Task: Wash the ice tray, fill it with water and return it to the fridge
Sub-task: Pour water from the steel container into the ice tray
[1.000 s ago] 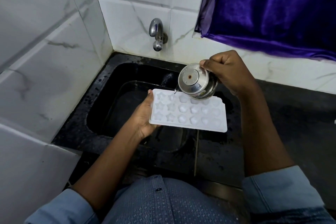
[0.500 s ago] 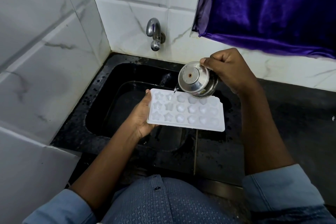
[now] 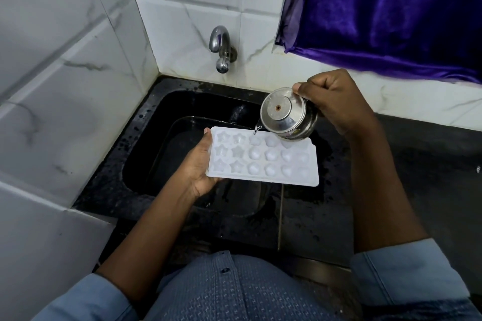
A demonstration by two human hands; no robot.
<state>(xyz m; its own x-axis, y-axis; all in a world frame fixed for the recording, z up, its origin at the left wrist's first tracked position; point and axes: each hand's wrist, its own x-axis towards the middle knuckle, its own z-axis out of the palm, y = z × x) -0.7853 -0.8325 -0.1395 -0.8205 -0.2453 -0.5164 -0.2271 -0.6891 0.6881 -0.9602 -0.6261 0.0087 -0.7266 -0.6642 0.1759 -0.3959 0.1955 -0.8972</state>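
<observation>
Top right, purple curtain [image 3: 391,13]; beneath, black sink [image 3: 114,172]. Over it, white ice tray [image 3: 263,161] held level, gripped at its left end by left hand [image 3: 195,167]; small steel bowl [image 3: 285,113] tipped just above tray's far edge, clasped at the rim by right hand [image 3: 336,104]. Chrome tap [image 3: 221,49] on tiled wall [image 3: 65,73] behind, thin water trickle [image 3: 257,129] from bowl lip into a top-row cell.

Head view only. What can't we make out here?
- Contents of the steel cup: its base faces the head camera.
- How the left hand grips beneath the ice tray: the tray hides it.
- Water level per cell: white on white, too faint.
- The fridge: outside the frame.
</observation>
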